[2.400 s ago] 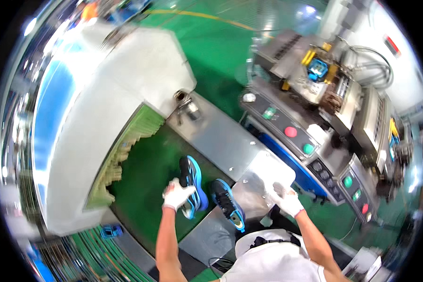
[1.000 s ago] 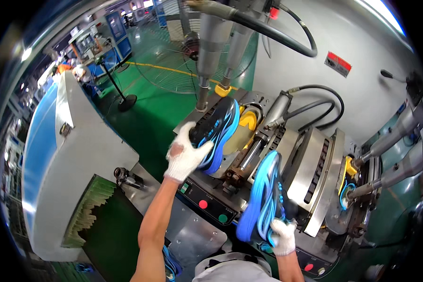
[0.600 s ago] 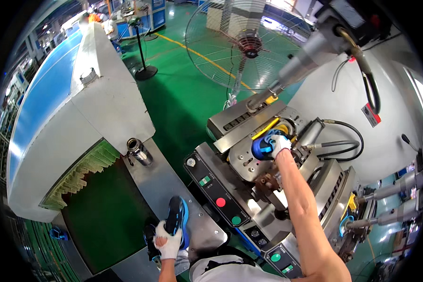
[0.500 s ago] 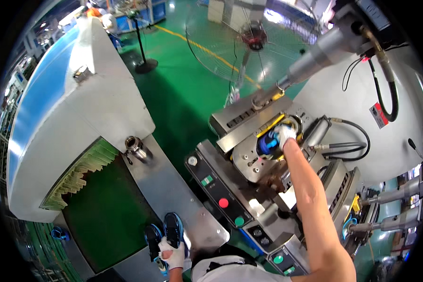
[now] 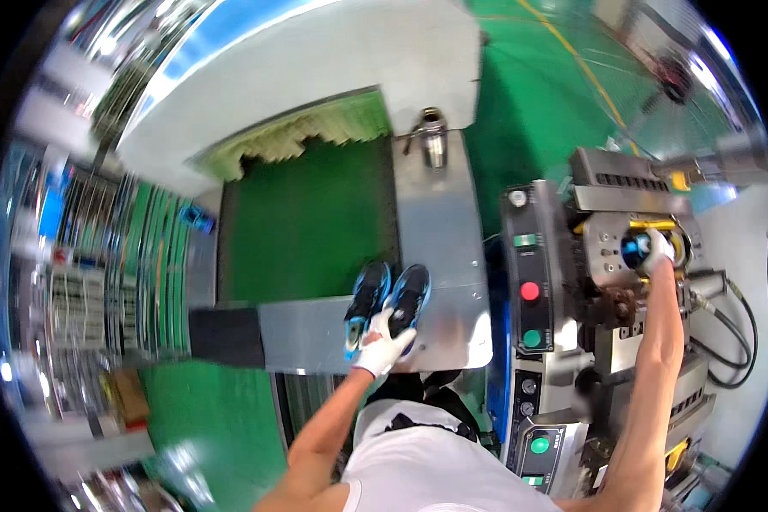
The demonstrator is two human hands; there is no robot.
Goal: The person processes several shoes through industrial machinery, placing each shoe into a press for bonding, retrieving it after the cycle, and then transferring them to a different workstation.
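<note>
Two black shoes with blue trim lie side by side on the metal ledge at the edge of the green conveyor, the left shoe [image 5: 369, 292] and the right shoe [image 5: 411, 290]. My left hand [image 5: 386, 343], in a white glove, is closed on the heel end of the right shoe. Far to the right, my right hand [image 5: 660, 247], also gloved, reaches into the round recess of a steel machine [image 5: 606, 243]. It is closed at a blue shoe [image 5: 635, 249] there; the glove hides part of the shoe, and my fingers are partly blurred.
A control panel [image 5: 529, 264] with red and green buttons stands between ledge and machine. A steel flask [image 5: 433, 141] sits on the ledge beside the grey tunnel housing [image 5: 307, 60]. Another blue shoe [image 5: 196, 218] lies near the rack at left. A fan [image 5: 672, 81] stands far right.
The view has swung left, so the conveyor is now central and the machine lies at the right. My left hand stays at the shoes, my right hand at the machine's recess.
</note>
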